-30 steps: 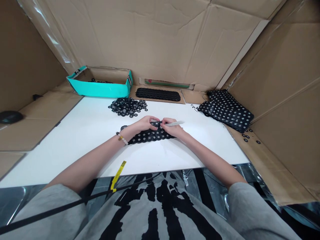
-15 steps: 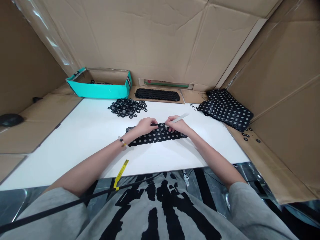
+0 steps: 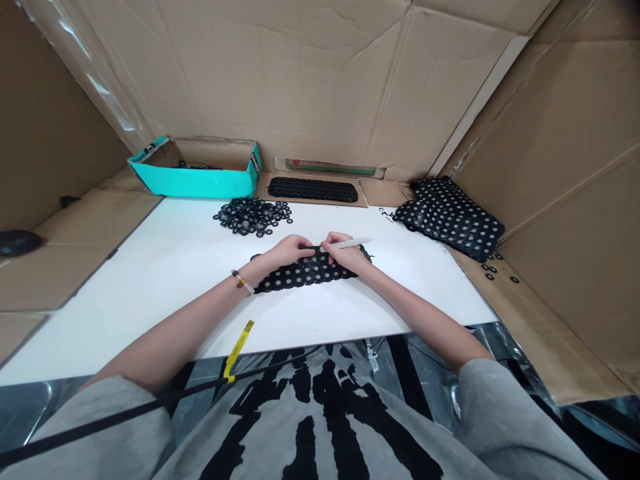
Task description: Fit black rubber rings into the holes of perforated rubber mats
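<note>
The black dotted panel (image 3: 313,272) lies on the white bench (image 3: 315,312) right in front of the person, under both wrists, its far edge running up to where the two hands nearly meet. Over there the left hand (image 3: 290,252) has thumb and fingers closed on that far edge, while the right hand (image 3: 343,251) grips a slim white tool (image 3: 356,242) like a pen, its tip too small from here to say whether it touches the panel.
</note>
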`<control>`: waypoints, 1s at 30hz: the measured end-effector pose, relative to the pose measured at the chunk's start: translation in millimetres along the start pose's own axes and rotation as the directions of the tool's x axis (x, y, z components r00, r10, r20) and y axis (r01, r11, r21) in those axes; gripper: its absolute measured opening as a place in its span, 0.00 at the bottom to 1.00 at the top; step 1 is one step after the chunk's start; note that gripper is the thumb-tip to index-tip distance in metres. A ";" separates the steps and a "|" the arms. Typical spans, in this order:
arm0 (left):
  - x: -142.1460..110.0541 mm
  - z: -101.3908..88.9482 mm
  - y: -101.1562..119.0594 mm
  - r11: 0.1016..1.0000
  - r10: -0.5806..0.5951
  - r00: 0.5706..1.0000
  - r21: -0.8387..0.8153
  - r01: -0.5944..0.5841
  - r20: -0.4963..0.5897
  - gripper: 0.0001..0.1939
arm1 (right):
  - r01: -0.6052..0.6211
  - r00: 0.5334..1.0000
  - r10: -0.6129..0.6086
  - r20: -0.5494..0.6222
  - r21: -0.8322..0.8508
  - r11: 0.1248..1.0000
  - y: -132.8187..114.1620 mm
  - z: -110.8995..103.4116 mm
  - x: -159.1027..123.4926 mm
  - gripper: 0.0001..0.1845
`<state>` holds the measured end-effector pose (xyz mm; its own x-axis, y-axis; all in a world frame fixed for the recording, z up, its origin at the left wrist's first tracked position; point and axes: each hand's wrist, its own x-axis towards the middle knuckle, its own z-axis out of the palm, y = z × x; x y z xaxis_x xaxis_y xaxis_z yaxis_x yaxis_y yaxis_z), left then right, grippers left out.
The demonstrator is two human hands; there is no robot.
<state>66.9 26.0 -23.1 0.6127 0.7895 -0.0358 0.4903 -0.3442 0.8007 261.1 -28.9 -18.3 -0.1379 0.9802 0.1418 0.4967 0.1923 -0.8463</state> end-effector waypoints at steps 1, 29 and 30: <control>0.1 -0.2 0.0 1.000 -0.011 1.000 -0.022 0.011 0.004 0.19 | 0.009 1.000 -0.009 -0.007 0.000 1.000 -0.9 0.5 -0.7 0.10; -1.6 -21.3 0.0 0.996 0.070 0.975 0.033 -0.079 0.211 0.19 | 0.121 0.992 -0.124 -0.018 -0.121 0.985 0.8 9.3 1.8 0.12; -1.9 -18.9 0.2 0.992 0.092 0.980 0.071 -0.106 0.176 0.20 | 0.107 0.994 -0.106 0.013 -0.083 0.991 1.6 5.9 2.5 0.12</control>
<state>54.1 34.0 -11.6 0.7546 0.6527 -0.0668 0.4654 -0.4608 0.7557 256.5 -26.4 -22.3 -0.2007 0.9537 0.2241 0.5483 0.2989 -0.7810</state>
